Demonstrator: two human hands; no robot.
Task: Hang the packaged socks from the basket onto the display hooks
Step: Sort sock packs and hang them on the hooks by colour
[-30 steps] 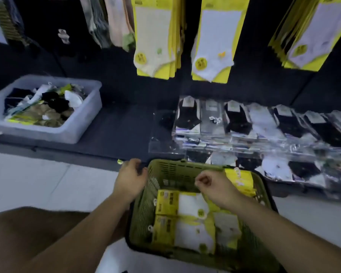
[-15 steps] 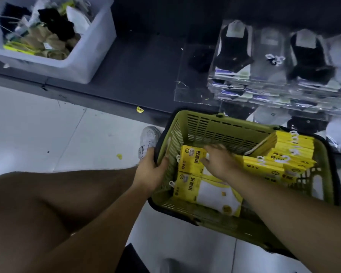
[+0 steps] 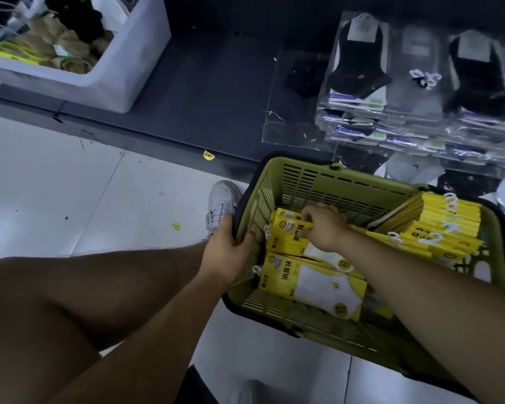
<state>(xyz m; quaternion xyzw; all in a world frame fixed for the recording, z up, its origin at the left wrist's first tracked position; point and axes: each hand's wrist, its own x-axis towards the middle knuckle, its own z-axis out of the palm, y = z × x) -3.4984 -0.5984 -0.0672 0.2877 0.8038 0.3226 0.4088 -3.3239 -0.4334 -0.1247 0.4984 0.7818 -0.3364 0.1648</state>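
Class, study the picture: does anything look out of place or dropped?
Yes: a round yellow sticker sits on the dark shelf edge and a yellow scrap lies on the white floor; both look dropped.

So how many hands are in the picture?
2. The left hand grips the left rim of the green basket; the right hand pinches a yellow sock pack inside it. No others show.

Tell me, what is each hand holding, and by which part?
The left hand grips the green basket by its left rim; the right hand pinches a yellow sock pack by its card's edge.
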